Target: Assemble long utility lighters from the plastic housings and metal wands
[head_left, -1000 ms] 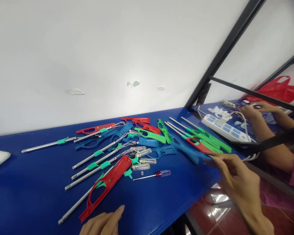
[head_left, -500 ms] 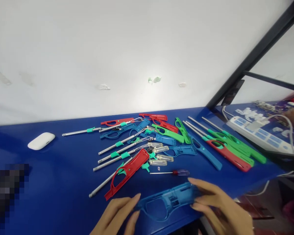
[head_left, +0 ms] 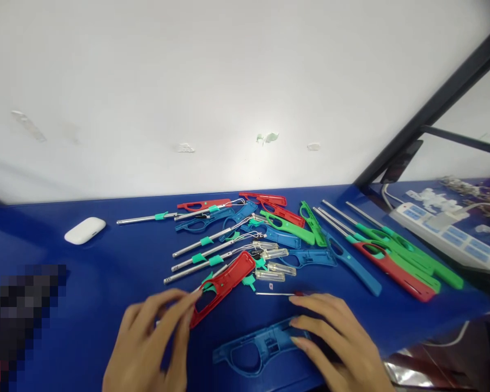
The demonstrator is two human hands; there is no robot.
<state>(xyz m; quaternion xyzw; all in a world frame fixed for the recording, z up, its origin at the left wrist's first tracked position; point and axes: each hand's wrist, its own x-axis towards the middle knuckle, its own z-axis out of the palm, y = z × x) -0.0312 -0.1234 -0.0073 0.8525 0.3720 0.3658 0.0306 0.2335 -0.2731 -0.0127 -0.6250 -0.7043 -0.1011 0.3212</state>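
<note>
My left hand (head_left: 155,337) reaches over the lower end of a red lighter handle half (head_left: 228,280), its fingertips closing around that end. Beneath the same fingers a metal lighter tube is partly covered. On the blue table in front of me lies a blue lighter handle half (head_left: 269,340), hollow side up. My right hand (head_left: 338,337) is spread over its right end with the fingers apart, some fingertips at its edge. Beyond them is a screwdriver (head_left: 274,294), its handle mostly hidden by my right hand.
Several metal tubes with green clips (head_left: 191,262), clear fuel tanks (head_left: 270,276) and coloured handle halves lie mid-table. Long lighters (head_left: 396,269) lie at the right, near a power strip (head_left: 445,234) and a black frame post (head_left: 424,114). A white case (head_left: 85,231) sits left.
My left hand has left the blue handle half and moved to the red one. The blue half now lies on the table, and my right fingers have spread over it. The view shifted slightly.
</note>
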